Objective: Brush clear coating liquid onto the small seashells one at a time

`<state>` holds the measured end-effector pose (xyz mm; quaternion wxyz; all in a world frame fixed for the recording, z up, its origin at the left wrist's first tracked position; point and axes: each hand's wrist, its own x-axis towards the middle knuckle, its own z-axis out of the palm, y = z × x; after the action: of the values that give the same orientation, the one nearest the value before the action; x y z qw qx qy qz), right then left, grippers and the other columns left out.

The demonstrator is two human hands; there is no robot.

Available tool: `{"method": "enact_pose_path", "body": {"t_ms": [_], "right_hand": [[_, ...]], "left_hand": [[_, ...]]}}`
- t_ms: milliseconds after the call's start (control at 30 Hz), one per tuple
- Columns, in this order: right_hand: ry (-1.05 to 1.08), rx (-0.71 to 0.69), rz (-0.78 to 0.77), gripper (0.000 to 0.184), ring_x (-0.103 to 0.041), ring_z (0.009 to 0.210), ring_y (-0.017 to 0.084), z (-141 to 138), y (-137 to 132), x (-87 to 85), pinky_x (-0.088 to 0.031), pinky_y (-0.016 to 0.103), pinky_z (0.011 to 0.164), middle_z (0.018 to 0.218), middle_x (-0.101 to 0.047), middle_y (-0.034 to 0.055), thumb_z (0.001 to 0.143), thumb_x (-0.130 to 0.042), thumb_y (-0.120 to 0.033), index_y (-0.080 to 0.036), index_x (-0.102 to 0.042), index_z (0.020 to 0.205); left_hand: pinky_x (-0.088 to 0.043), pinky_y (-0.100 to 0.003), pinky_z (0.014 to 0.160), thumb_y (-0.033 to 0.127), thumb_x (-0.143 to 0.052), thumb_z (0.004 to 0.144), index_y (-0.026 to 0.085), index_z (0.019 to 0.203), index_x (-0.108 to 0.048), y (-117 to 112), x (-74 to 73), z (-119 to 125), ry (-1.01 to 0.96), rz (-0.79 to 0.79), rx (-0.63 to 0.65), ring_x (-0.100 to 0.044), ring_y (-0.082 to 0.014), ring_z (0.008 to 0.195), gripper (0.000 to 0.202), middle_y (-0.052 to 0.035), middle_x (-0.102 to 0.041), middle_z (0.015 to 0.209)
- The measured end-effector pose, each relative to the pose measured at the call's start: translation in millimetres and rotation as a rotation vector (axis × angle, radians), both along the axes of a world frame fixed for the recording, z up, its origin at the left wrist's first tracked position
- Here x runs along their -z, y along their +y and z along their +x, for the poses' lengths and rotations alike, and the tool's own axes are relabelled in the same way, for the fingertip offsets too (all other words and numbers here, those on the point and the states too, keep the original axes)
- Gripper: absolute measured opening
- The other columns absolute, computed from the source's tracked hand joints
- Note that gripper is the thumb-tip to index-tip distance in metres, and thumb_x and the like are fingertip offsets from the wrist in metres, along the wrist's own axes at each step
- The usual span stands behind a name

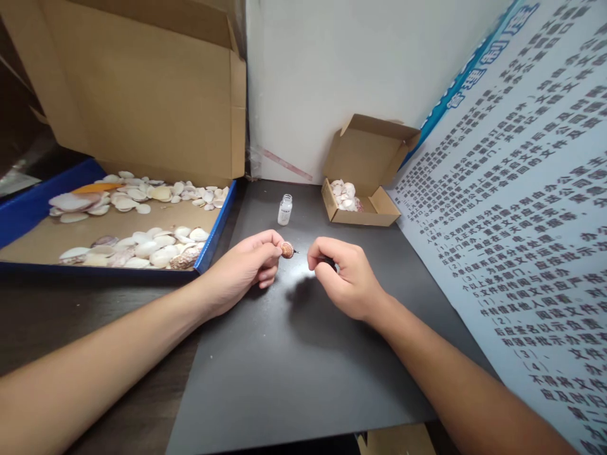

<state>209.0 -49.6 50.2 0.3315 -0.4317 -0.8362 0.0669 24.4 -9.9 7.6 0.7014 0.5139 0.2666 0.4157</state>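
A small brown, patterned seashell is pinched between the thumb and fingertips of my left hand. Opposite it, my right hand is closed; a dark object shows a little inside its curled fingers, too hidden to name. A tiny dark tip appears just right of the shell, and I cannot tell what it belongs to. Behind the shell stands an uncapped small clear bottle with a pale label. A bright patch of light lies on the dark grey mat between my hands.
On the left, a large blue-edged cardboard box lies open with many shells in it. A smaller open cardboard box at the back right holds pale shells. A white wall rises behind, and a printed board flanks the right side.
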Motion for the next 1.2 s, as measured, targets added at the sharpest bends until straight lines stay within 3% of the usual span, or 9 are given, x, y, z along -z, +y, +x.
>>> {"method": "enact_pose_path", "body": {"t_ms": [200,367,433,533,633,767,933,1100,1200], "right_hand": [[0.046,-0.082,0.036,0.016,-0.044,0.06,0.013,-2.4,-3.3,0.2,-0.034,0.026,0.059,0.067,-0.052,-0.0017,0.078,-0.042,-0.008,-0.019,-0.051,0.072],[-0.13,0.121,-0.082,0.016,-0.042,0.06,0.013,-2.9,-0.1,-1.1,-0.03,0.027,0.059,0.064,-0.049,-0.0025,0.081,-0.043,-0.01,-0.019,-0.045,0.068],[-0.091,0.095,-0.058,0.015,-0.042,0.061,0.013,-2.4,-1.0,-1.5,-0.031,0.026,0.059,0.065,-0.05,-0.0027,0.08,-0.043,-0.01,-0.019,-0.046,0.069],[-0.001,-0.031,0.015,0.013,-0.044,0.063,0.012,-2.3,-3.8,-0.5,-0.034,0.026,0.062,0.07,-0.051,-0.002,0.079,-0.043,-0.008,-0.019,-0.049,0.074],[-0.036,-0.003,-0.022,0.013,-0.044,0.065,0.013,-3.2,-3.8,1.5,-0.034,0.026,0.063,0.073,-0.05,-0.0014,0.079,-0.042,-0.009,-0.019,-0.048,0.075],[-0.061,0.119,-0.079,0.014,-0.04,0.061,0.013,-3.6,-1.8,1.9,-0.03,0.027,0.059,0.066,-0.046,-0.0026,0.08,-0.041,-0.009,-0.02,-0.042,0.07],[-0.012,-0.054,-0.019,0.013,-0.042,0.064,0.013,-4.3,-4.6,-0.1,-0.033,0.026,0.061,0.07,-0.048,-0.0018,0.078,-0.041,-0.008,-0.02,-0.044,0.073],[-0.108,0.107,-0.132,0.014,-0.042,0.062,0.013,-4.8,-2.2,-0.2,-0.03,0.027,0.06,0.066,-0.049,-0.0025,0.081,-0.042,-0.01,-0.02,-0.044,0.071],[-0.051,0.052,-0.081,0.014,-0.041,0.061,0.013,-3.9,-2.2,0.5,-0.031,0.026,0.06,0.065,-0.048,-0.0028,0.079,-0.042,-0.009,-0.019,-0.045,0.071]], "left_hand": [[-0.026,-0.019,0.046,0.018,-0.054,0.081,0.018,0.079,-0.05,0.8,1.3,-1.1,-0.019,-0.008,0.013,-0.03,-0.0056,0.047,0.004,0.007,-0.033,0.06],[-0.026,-0.019,0.046,0.015,-0.052,0.079,0.017,0.081,-0.051,0.8,1.1,-0.9,-0.015,0.0,0.013,-0.03,-0.0037,0.048,0.002,0.004,-0.045,0.071],[-0.026,-0.019,0.046,0.015,-0.052,0.079,0.017,0.081,-0.051,0.8,1.4,-1.0,-0.013,0.002,0.014,-0.03,-0.0034,0.048,0.003,0.0035,-0.048,0.074],[-0.026,-0.019,0.046,0.017,-0.053,0.081,0.018,0.079,-0.049,0.8,1.4,-0.9,-0.033,-0.012,0.022,-0.03,-0.0045,0.047,0.005,0.0059,-0.04,0.064],[-0.025,-0.019,0.046,0.017,-0.054,0.081,0.018,0.078,-0.049,0.5,0.4,-0.9,-0.043,-0.02,0.032,-0.029,-0.0054,0.047,0.006,0.0074,-0.03,0.059],[-0.025,-0.02,0.047,0.015,-0.055,0.079,0.017,0.078,-0.051,-0.4,-1.0,-1.0,-0.032,-0.015,0.019,-0.03,-0.0041,0.048,0.005,0.0049,-0.041,0.067],[-0.025,-0.02,0.047,0.016,-0.054,0.081,0.018,0.077,-0.048,-1.5,-1.5,-1.4,-0.037,-0.025,0.019,-0.03,-0.0052,0.048,0.007,0.0047,-0.04,0.066],[-0.025,-0.02,0.047,0.016,-0.055,0.078,0.018,0.076,-0.05,-0.9,-1.8,-1.8,-0.034,-0.035,0.02,-0.028,-0.005,0.048,0.005,0.0041,-0.041,0.067],[-0.025,-0.02,0.047,0.016,-0.055,0.077,0.018,0.076,-0.05,-0.1,-0.8,-1.8,-0.035,-0.028,0.027,-0.028,-0.0053,0.048,0.005,0.0043,-0.04,0.066]]}}
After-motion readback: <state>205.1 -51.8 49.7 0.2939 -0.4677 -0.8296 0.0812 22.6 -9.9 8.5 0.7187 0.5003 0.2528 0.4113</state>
